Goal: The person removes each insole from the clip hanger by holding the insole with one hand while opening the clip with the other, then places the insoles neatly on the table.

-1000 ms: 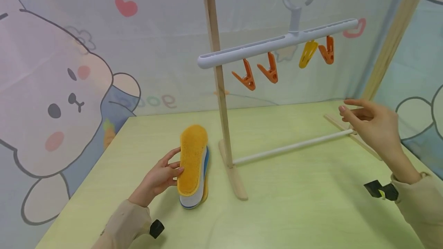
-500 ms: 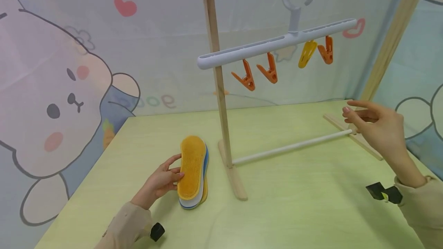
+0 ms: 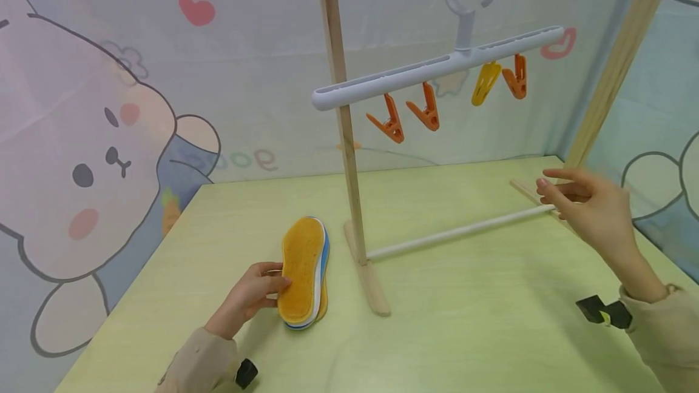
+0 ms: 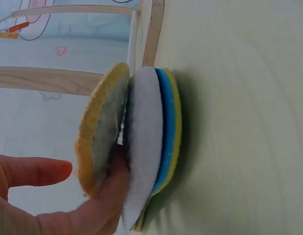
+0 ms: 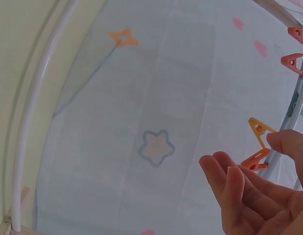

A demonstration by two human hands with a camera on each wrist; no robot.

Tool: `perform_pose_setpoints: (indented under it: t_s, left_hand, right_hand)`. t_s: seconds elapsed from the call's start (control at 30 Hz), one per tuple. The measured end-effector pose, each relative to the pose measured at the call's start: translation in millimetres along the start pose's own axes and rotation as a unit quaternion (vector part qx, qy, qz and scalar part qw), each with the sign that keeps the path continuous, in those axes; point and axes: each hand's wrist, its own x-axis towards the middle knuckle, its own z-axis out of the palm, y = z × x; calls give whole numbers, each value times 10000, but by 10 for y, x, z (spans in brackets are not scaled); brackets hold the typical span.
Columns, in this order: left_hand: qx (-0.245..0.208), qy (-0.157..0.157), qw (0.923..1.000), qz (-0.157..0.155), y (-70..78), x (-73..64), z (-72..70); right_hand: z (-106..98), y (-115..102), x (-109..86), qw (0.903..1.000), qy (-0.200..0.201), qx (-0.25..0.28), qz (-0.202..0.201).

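Note:
A stack of insoles lies on the table in the head view, left of the rack. On top is a yellow insole (image 3: 302, 262), and my left hand (image 3: 248, 299) holds it by its near left edge. In the left wrist view its fingers (image 4: 114, 183) reach between this insole and the white insole (image 4: 145, 132) below, with the thumb close by the yellow face. Blue and yellow layers (image 4: 170, 132) show beneath. My right hand (image 3: 601, 217) hovers with loosely bent fingers and holds nothing; the hanger with its clips lies farther up and left.
A wooden rack (image 3: 341, 77) with white rods stands on the table (image 3: 464, 320). From its top rod hangs a white hanger (image 3: 393, 77) carrying orange clips (image 3: 393, 120) and a yellow clip (image 3: 486, 83). A printed cloth (image 3: 262, 65) covers the back.
My left hand has lowered the yellow insole and drawn it slightly nearer, so it lies more in line with the stack. My right hand drifted right, then back left and a little down.

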Motion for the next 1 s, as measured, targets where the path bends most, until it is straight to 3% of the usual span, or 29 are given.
perform_pose_setpoints:
  t_s: [0.33, 0.43, 0.53, 0.73, 0.83, 1.0]
  left_hand:
    - [970, 390, 9945, -71, 145, -198, 51]
    - [1266, 591, 9901, 158, 189, -246, 72]
    - [1595, 897, 9813, 591, 252, -294, 108]
    - [1935, 1717, 9489, 1810, 401, -359, 267]
    - [1898, 2073, 9266, 2500, 457, -351, 372]
    - [1740, 2409, 8887, 3491, 539, -287, 547]
  right_hand:
    - [41, 58, -50, 9996, -149, -198, 107]
    - [60, 83, -58, 9996, -233, -148, 96]
    - [82, 103, -70, 9994, -303, -122, 87]
    - [135, 89, -106, 9993, -259, -278, -20]
    - [173, 84, -123, 9989, -220, -339, -218]
    - [263, 66, -148, 9975, -300, -389, -510]
